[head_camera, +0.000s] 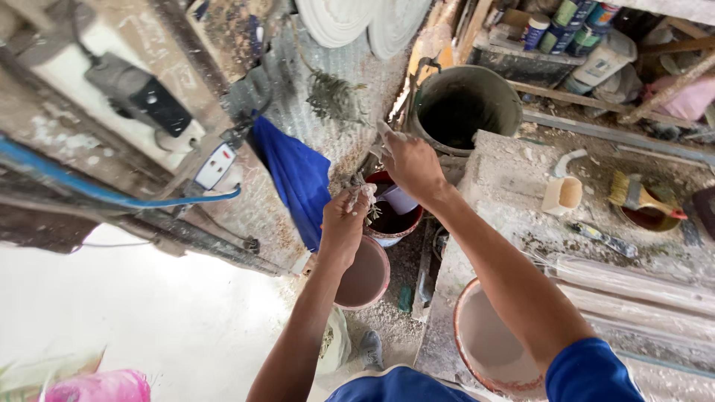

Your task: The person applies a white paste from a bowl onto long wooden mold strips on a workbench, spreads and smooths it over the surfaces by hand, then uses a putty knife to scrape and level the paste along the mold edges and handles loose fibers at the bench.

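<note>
Hands (344, 219) (412, 165) hover over crowded red bucket (408, 222) rim.

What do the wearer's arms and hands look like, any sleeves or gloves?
No gloves: left hand and right hand are bare, smeared with pale plaster-like residue. Forearms bare; a short blue sleeve shows on the right upper arm. No watch or rings visible.
</note>
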Available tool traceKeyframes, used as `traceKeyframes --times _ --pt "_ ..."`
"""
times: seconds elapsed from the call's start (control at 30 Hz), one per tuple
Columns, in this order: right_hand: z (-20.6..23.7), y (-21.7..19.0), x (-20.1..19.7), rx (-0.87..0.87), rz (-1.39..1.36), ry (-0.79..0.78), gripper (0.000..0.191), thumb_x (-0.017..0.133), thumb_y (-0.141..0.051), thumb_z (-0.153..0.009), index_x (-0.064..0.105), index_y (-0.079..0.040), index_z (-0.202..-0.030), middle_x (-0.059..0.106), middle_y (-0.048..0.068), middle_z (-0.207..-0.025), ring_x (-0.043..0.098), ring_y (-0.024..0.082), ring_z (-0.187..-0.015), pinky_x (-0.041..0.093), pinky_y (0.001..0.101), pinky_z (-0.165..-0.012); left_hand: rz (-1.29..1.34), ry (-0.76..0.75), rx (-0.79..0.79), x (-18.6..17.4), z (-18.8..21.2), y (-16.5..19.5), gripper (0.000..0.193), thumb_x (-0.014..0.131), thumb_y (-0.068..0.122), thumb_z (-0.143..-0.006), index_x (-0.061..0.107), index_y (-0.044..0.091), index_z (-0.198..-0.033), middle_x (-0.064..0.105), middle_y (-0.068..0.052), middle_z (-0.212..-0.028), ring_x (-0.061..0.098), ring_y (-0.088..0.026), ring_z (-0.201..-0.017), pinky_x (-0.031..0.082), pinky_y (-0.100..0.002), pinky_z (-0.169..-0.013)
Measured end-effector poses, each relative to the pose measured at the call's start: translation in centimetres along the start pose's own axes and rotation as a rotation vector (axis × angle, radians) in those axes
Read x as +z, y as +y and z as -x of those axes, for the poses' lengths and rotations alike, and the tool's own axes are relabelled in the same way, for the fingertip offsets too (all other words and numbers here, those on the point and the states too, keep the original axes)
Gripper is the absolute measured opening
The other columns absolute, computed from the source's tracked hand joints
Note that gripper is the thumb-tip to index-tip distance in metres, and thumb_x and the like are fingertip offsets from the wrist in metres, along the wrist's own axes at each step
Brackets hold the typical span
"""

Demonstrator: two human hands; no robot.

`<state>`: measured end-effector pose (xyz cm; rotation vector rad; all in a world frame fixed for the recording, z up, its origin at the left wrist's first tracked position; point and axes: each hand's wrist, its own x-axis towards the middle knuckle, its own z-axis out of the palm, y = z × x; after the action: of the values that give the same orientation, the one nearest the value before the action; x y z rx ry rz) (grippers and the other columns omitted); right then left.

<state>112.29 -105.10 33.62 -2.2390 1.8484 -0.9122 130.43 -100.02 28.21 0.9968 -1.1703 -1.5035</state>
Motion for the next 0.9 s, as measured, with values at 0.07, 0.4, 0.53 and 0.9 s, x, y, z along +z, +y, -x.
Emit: traceKeyframes --times 0.07,0.4,0.53,0.9 --pt "2.4 1.7 -0.5 -0.019 0.034 0.034 0.032 0.069 -0.018 -0.098 0.064 -0.004 -0.126 0.074 0.016 -0.093 0.072 0.03 -0.074 0.06 0.0439 -0.067 0.045 -0.031 0.024 0.9 0.2 -0.6 0.027 0.064 0.023 -0.102 0.073 0.001 -0.116 0.07 0.004 -0.093 0.054 -0.005 -0.083 0.046 -0.026 -0.073" --pt "19.6 3.6 -10.1 0.002 -0.184 0.117 0.074 0.084 -0.03 -0.082 0.049 0.018 -0.127 0.068 0.025 -0.104 0.068 0.028 -0.09 0.056 0.0452 -0.079 0.185 -0.376 -0.052 10.4 4.6 -4.5 0.024 0.068 0.019 -0.103 0.077 0.001 -0.115 0.071 0.003 -0.094 0.056 -0.004 -0.084 0.047 -0.026 -0.076" --pt "26.5 4.0 -13.3 0.551 -0.33 -0.008 0.03 0.076 -0.025 -0.088 0.071 -0.003 -0.108 0.076 0.006 -0.086 0.069 0.014 -0.068 0.057 0.0335 -0.063 0.058 -0.489 -0.006 16.6 8.2 -4.8 0.021 0.069 0.017 -0.101 0.076 -0.001 -0.109 0.074 0.003 -0.091 0.061 -0.002 -0.084 0.053 -0.023 -0.075" --pt "57.9 24.9 -15.4 0.995 -1.052 0.354 0.013 0.07 0.003 -0.088 0.075 0.0 -0.1 0.073 0.008 -0.083 0.063 0.013 -0.067 0.05 0.0306 -0.056 -0.388 -0.626 -0.084 34.3 19.5 -14.0 0.019 0.071 0.017 -0.1 0.076 0.0 -0.107 0.071 0.002 -0.081 0.059 -0.001 -0.074 0.052 -0.021 -0.065"
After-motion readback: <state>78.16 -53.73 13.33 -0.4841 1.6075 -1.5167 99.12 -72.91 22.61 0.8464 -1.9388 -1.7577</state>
